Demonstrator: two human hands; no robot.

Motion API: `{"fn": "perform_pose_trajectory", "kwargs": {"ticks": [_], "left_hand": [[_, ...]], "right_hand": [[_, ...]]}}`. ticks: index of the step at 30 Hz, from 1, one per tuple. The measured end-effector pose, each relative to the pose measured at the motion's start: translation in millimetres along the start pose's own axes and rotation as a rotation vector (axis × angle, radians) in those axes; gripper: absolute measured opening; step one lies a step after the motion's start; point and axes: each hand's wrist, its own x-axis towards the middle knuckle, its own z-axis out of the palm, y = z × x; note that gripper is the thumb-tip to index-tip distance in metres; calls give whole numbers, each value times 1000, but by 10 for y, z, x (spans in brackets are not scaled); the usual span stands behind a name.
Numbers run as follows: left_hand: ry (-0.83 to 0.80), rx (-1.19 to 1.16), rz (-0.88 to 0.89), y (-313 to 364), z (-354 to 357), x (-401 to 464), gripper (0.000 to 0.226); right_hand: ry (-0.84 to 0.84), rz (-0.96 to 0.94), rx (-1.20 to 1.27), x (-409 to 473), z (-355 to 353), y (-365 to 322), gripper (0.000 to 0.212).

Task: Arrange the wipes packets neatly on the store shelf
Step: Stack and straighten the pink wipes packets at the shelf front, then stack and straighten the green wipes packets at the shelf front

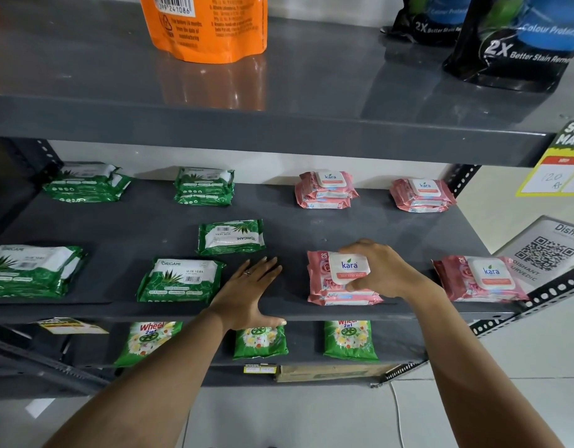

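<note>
Here the right hand (381, 270) apparently grips the pink packet (335, 276); the left hand (247, 292) lies flat, released, beside it.

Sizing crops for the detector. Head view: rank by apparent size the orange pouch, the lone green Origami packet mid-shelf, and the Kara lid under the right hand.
1. orange pouch, largest though cut off at the top edge
2. lone green Origami packet
3. Kara lid, smallest, partly covered by the right hand

Left hand (248, 294) lies flat, fingers spread; right hand (381, 270) is curled, gripping.
</note>
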Motion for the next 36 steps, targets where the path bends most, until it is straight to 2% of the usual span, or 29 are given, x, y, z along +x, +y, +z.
{"fn": "perform_pose_trajectory", "kwargs": {"ticks": [22, 24, 27, 30, 33, 36], "left_hand": [[-46, 6, -8, 20, -29, 3, 116], [-67, -4, -7, 20, -38, 6, 121], [-125, -25, -15, 37, -76, 20, 127], [-164, -63, -28, 33, -191, -20, 124], [-49, -14, -24, -29, -395, -130, 117], [129, 5, -72, -282, -591, -377, 106]], "right_hand": [[-39, -1, 17, -28, -17, 23, 71], [-54, 10, 14, -35, -17, 12, 74], [-91, 49, 63, -67, -79, -26, 92], [-3, 46, 110, -32, -285, -111, 97], [117, 10, 149, 138, -401, -311, 85], [101, -38, 201, 400, -246, -651, 66]]}}
